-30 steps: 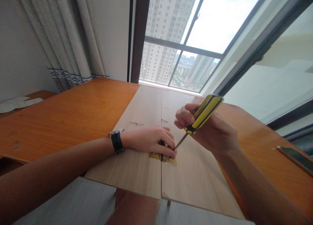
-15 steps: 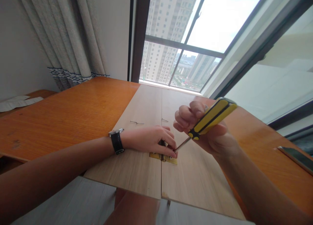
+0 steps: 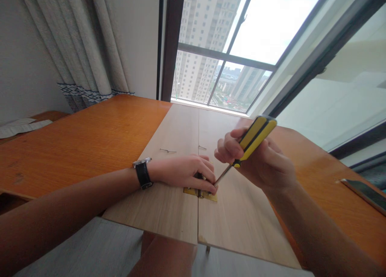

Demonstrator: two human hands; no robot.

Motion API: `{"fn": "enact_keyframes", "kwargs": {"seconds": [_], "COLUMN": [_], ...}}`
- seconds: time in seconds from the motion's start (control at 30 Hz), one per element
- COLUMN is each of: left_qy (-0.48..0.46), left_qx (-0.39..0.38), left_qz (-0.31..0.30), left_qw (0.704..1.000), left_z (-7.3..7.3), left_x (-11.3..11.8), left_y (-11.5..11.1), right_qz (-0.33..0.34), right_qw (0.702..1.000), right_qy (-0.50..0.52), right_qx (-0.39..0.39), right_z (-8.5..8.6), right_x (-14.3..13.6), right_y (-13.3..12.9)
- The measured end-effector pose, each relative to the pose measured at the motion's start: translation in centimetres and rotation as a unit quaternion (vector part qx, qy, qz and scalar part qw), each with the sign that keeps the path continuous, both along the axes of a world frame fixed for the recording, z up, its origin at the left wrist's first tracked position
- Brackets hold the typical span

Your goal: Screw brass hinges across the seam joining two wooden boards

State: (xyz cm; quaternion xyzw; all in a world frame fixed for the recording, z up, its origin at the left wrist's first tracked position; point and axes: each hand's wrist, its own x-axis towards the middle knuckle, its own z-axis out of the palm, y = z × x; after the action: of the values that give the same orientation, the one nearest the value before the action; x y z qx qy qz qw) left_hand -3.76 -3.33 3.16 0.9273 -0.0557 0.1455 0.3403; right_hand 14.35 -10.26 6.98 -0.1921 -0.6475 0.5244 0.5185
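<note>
My right hand point(image 3: 259, 160) is closed round the yellow and black handle of a screwdriver point(image 3: 258, 137). The tool slants down to the left, its tip reaching the fingertips of my left hand point(image 3: 196, 172). Those fingers are curled in a pinch over a brass hinge point(image 3: 208, 196); what sits between them is hidden. The hinge lies across the seam between a left wooden board point(image 3: 159, 208) and a right wooden board point(image 3: 241, 224). Part of the hinge is covered by my left fingers.
Small thin metal pieces point(image 3: 168, 150) lie on the left board, and another point(image 3: 202, 148) sits by the seam. Under the boards is an orange-brown table point(image 3: 90, 144). A dark flat device point(image 3: 364, 194) rests at the right. A window point(image 3: 226, 60) and a curtain point(image 3: 78, 48) stand behind.
My right hand has turned the screwdriver's handle, which now stands steeper and a little further left. My left hand has stayed at the hinge.
</note>
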Motion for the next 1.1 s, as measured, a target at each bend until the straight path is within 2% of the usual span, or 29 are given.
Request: {"fn": "enact_keyframes", "kwargs": {"seconds": [0.17,0.43,0.63,0.83,0.93,1.1], "left_qy": [-0.004,0.008,-0.001,0.008,0.011,-0.003], "left_qx": [0.008,0.012,0.008,-0.019,-0.027,-0.022], "left_qz": [0.002,-0.001,0.004,0.002,-0.002,0.004], "left_qw": [1.0,1.0,1.0,1.0,1.0,1.0], "left_z": [-0.08,-0.05,-0.12,0.06,0.08,-0.08], "left_x": [0.09,0.11,0.03,-0.1,-0.08,0.02], "left_y": [-0.02,0.13,0.03,-0.23,-0.28,-0.23], "right_qz": [-0.011,0.011,-0.019,0.049,0.054,0.024], "right_qw": [1.0,0.999,1.0,0.998,0.998,1.0], "right_qy": [0.005,0.004,-0.001,-0.011,-0.01,-0.013], "right_qx": [0.015,0.048,0.012,-0.027,-0.023,-0.004], "right_z": [-0.41,0.13,-0.02,0.45,0.28,-0.44], "right_x": [-0.12,-0.57,-0.27,-0.11,-0.14,-0.15], "right_y": [0.41,0.3,-0.04,-0.3,-0.11,0.25]}}
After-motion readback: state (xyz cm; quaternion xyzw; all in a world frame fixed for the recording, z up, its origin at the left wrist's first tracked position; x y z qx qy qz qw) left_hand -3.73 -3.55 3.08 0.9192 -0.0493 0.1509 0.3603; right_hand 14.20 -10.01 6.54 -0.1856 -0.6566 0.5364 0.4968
